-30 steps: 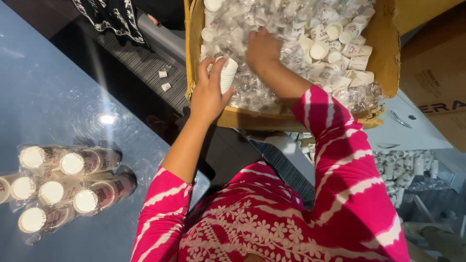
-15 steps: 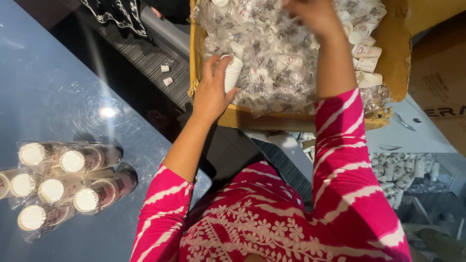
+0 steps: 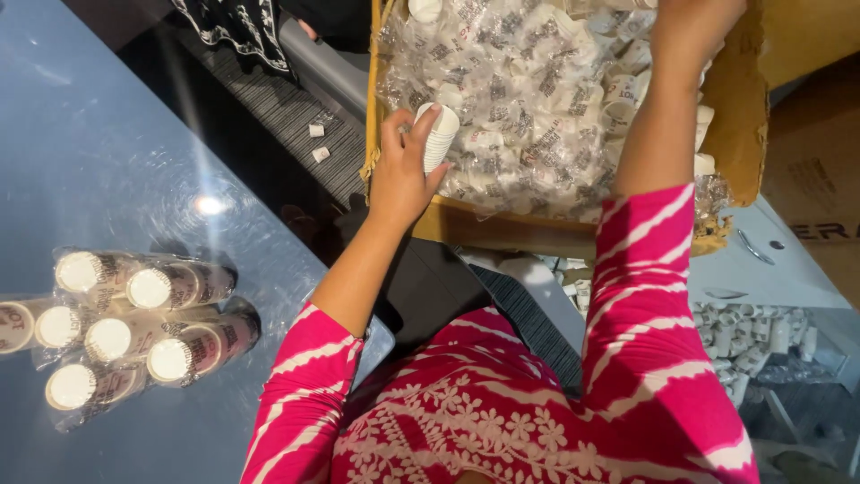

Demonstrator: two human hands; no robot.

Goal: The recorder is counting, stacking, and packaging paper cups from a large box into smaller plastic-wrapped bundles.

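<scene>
White paper cups, stacked in a short sleeve (image 3: 436,134), sit in the left hand (image 3: 403,170); its fingers (image 3: 391,125) are wrapped around the stack, held over the near edge of a cardboard box (image 3: 466,224). The box is full of plastic-wrapped cups (image 3: 528,99). The right hand (image 3: 694,31) reaches deep into the box; its fingers are cut off by the frame edge, so their state cannot be told. Wrapped cup stacks (image 3: 134,318) lie on the grey counter (image 3: 107,161), well apart from the box.
</scene>
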